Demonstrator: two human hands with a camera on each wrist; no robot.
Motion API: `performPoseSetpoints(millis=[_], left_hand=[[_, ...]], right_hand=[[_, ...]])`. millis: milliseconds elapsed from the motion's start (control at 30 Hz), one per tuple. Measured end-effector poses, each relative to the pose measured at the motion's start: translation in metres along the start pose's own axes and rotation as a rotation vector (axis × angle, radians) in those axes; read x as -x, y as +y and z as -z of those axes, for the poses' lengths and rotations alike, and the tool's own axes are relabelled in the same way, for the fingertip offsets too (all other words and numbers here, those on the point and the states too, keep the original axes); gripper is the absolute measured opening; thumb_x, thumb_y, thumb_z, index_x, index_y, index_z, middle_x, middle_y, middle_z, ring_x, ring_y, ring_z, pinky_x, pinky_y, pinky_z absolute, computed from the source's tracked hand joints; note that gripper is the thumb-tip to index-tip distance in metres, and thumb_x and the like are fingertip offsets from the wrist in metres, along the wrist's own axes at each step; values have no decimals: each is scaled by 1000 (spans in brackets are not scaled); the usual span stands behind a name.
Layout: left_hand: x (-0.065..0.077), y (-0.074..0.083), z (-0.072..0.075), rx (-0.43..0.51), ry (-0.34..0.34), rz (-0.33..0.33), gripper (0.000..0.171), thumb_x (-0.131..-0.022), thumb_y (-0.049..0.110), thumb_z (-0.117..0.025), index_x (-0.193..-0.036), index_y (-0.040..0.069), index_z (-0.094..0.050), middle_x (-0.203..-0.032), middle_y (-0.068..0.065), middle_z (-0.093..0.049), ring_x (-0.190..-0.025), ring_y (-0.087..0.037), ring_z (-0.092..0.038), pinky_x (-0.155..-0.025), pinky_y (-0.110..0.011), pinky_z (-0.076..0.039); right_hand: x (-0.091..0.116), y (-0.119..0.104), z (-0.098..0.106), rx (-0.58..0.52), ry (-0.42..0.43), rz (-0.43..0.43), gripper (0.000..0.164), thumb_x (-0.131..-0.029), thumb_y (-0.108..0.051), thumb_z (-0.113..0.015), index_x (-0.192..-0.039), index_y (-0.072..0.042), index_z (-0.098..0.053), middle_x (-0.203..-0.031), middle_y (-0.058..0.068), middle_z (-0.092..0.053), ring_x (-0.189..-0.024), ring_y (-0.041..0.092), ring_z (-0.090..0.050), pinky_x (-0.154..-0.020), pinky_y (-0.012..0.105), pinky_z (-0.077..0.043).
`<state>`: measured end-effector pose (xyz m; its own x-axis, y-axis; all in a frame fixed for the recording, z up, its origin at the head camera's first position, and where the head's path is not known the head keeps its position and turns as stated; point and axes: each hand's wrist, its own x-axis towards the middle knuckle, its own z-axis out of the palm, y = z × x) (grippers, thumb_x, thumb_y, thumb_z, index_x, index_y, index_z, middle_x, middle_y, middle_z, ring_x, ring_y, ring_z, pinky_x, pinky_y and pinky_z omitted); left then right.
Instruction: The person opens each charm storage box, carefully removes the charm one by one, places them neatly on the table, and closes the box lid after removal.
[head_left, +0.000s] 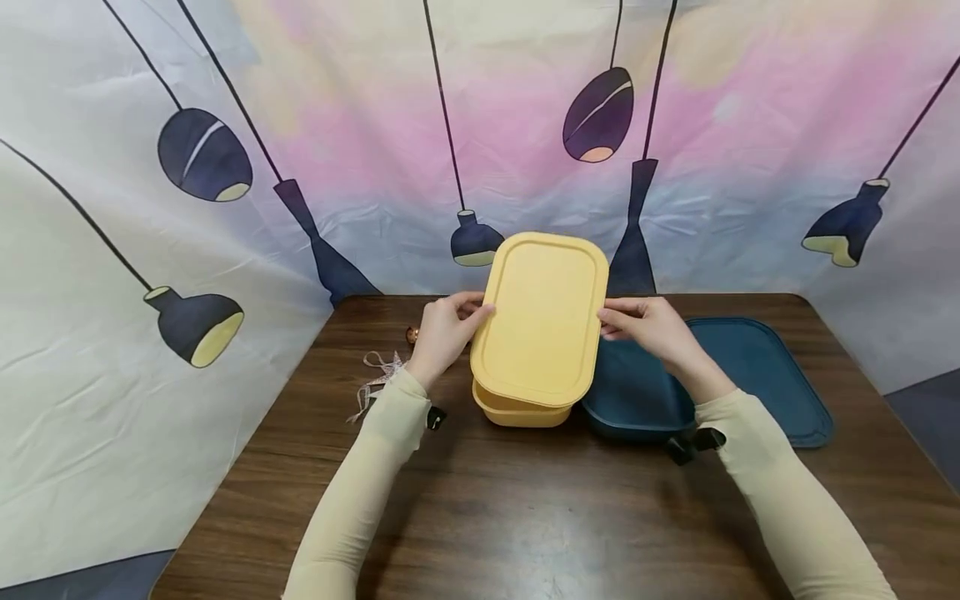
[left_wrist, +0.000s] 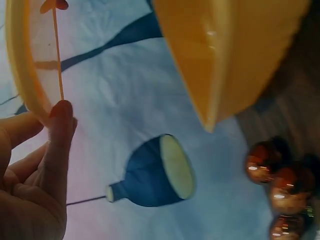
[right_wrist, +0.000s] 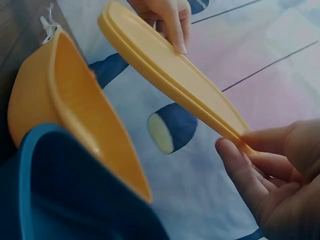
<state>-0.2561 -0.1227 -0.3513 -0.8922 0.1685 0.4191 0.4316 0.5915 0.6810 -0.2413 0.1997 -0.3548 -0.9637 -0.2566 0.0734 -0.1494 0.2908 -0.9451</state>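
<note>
A yellow rectangular lid [head_left: 542,321] with rounded corners is held tilted above a yellow box [head_left: 521,414]. My left hand [head_left: 447,329] pinches its left edge between thumb and fingers. On the opposite edge, my right hand [head_left: 654,332] pinches it the same way. In the right wrist view the lid [right_wrist: 175,75] is apart from the open box [right_wrist: 37,95], whose inside shows partly. Much of the box is hidden behind the lid in the head view.
A dark blue box [head_left: 637,392] stands right beside the yellow one, and a blue lid [head_left: 757,375] lies to its right. Several shiny copper-coloured balls [left_wrist: 290,190] and a star-shaped ornament with ribbon [head_left: 382,371] lie at the left on the wooden table [head_left: 555,517].
</note>
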Motion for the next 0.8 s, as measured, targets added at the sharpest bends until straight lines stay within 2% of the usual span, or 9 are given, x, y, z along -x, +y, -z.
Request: performPoseSetpoints(millis=[67, 167, 267, 367, 533, 800], left_hand=[[3, -7, -2, -16, -29, 29, 33, -97, 29, -70, -120, 6, -73, -89, -5, -74, -76, -14, -70, -63, -28, -57], [6, -17, -4, -46, -51, 67, 32, -98, 29, -69, -119, 5, -73, -88, -5, -74, -76, -15, -70, -64, -30, -57], [11, -27, -9, -85, -63, 94, 32, -98, 29, -68, -117, 4, -74, -87, -5, -73, -75, -15, -69, -65, -31, -56], [13, -35, -14, -107, -81, 115, 31, -98, 28, -68, -115, 3, -74, -84, -5, -73, -70, -14, -67, -63, -31, -55], [18, -44, -19, -123, -137, 157, 32, -99, 26, -67, -119, 1, -72, -81, -6, -72, -62, -14, -63, -58, -31, -51], [18, -55, -26, -181, -227, 234, 35, -99, 28, -67, -122, 1, -72, -89, -9, -73, -64, -17, -66, -56, -29, -51]], right_hand=[[-6, 7, -3, -1, -44, -24, 47, -103, -24, -62, -139, 5, -57, -122, 23, -68, -98, 22, -72, -82, 29, -58], [-15, 15, -8, 17, -102, -49, 48, -102, -22, -62, -141, 5, -55, -123, 23, -67, -107, 34, -68, -89, 37, -57], [-23, 24, -14, 23, -134, -85, 48, -102, -21, -63, -141, 5, -55, -123, 23, -67, -111, 40, -65, -95, 47, -54], [-31, 31, -20, 38, -155, -118, 49, -101, -21, -64, -141, 6, -54, -125, 23, -66, -111, 39, -65, -97, 49, -52], [-41, 40, -28, 131, -192, -164, 50, -101, -22, -65, -141, 6, -54, -128, 23, -64, -105, 30, -69, -93, 43, -55], [-51, 42, -38, 235, -225, -180, 48, -103, -24, -61, -139, 7, -55, -117, 21, -67, -97, 26, -70, -84, 36, -59]])
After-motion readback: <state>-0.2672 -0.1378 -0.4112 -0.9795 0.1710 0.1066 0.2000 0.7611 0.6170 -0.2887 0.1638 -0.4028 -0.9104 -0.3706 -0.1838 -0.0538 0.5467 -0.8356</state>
